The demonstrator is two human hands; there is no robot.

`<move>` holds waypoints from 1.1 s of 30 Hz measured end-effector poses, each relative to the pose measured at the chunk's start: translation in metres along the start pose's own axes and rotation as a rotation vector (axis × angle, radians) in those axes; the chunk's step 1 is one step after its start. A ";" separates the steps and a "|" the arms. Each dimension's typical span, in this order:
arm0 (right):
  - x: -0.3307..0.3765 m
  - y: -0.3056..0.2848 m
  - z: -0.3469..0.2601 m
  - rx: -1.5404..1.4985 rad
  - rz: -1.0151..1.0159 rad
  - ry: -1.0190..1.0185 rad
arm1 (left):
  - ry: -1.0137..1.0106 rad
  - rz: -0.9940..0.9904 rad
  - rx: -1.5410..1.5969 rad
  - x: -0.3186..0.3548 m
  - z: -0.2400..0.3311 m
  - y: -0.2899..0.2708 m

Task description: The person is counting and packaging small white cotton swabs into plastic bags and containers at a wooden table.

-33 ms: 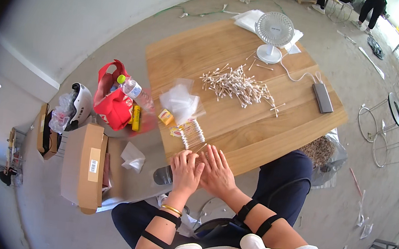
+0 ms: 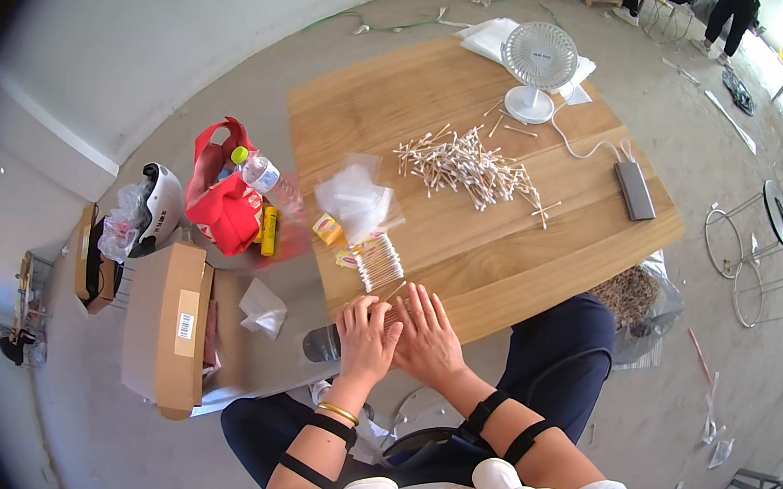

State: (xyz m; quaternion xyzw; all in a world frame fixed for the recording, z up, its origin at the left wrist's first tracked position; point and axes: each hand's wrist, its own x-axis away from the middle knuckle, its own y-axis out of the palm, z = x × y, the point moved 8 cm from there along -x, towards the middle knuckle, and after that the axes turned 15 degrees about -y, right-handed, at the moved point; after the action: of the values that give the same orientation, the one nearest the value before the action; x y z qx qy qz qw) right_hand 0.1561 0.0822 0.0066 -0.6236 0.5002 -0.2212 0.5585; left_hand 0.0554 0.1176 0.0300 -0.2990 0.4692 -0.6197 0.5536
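Left hand (image 2: 365, 335), fingers curled, and right hand (image 2: 427, 336), fingers extended, lie side by side at the bench (image 2: 529, 253) edge; whether either grip pinches anything is hidden. Aligned cotton swabs (image 2: 379, 263) lie just beyond; a fingertip nudge might disorder them. Dark lettering (image 2: 540, 56) marks the fan (image 2: 529, 102), a barcode label (image 2: 186, 326) the carton (image 2: 146, 331).

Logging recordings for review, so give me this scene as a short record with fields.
Surface: wooden table
Left hand: fingers curled, near table edge
Right hand: fingers extended, beside the left
Beneath hands: mostly hidden
Ahead of hands: row of cotton swabs
Mid-table: loose swab heap
Left of heap: clear plastic bags
Far side: white fan
Right side: grey box with cable
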 end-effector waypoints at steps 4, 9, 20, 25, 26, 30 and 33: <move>0.001 0.001 0.001 -0.037 0.019 -0.010 | -0.025 -0.055 0.018 0.010 -0.007 0.006; 0.001 0.001 -0.001 -0.035 0.021 -0.027 | -0.006 0.012 -0.071 0.006 -0.017 0.002; 0.001 0.003 -0.001 -0.014 0.018 -0.033 | -0.094 -0.159 0.006 0.032 -0.017 0.020; 0.003 0.005 0.000 -0.016 -0.007 -0.033 | -0.091 -0.161 -0.114 0.035 -0.018 0.033; 0.003 0.003 0.001 -0.050 0.022 -0.032 | -0.097 -0.158 -0.106 0.034 -0.018 0.033; 0.003 0.004 0.005 0.041 -0.039 -0.069 | -0.087 -0.130 -0.140 0.034 -0.021 0.033; 0.002 0.001 0.009 0.050 -0.122 -0.162 | -0.090 -0.126 -0.158 0.036 -0.023 0.033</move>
State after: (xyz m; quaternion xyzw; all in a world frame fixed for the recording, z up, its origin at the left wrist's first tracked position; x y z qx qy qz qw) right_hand 0.1639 0.0847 0.0023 -0.6547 0.4089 -0.2161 0.5979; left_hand 0.0406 0.0904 -0.0149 -0.3981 0.4716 -0.6002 0.5088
